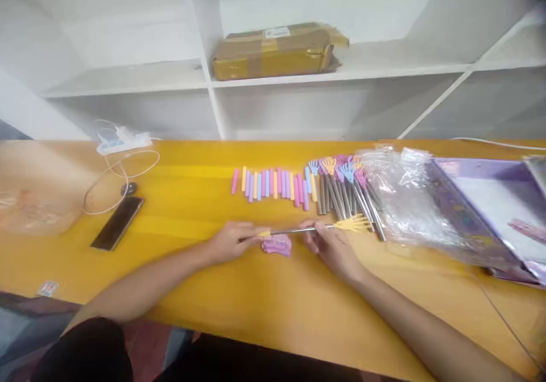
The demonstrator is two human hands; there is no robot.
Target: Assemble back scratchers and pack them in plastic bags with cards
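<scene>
A back scratcher with a yellow hand-shaped head and a metal rod (294, 231) lies level across both my hands. My left hand (230, 241) is closed round its yellow handle end. My right hand (330, 246) grips the rod close to the yellow head (353, 223). Under the rod, between my hands, is a small stack of pink-purple cards (276, 246) on the table. Beyond them stands a row of coloured handle tubes (274, 183) in pink, yellow, purple and blue. Right of the row, several more back scratchers (347, 191) lie in a pile with heads pointing away.
Clear plastic bags (401, 194) lie right of the pile, beside an open purple box (473, 200). At the left are a phone (117, 223), a white cable (123, 169) and a power strip (123, 141). A cardboard box (277, 52) sits on the white shelf behind the yellow table (264, 308).
</scene>
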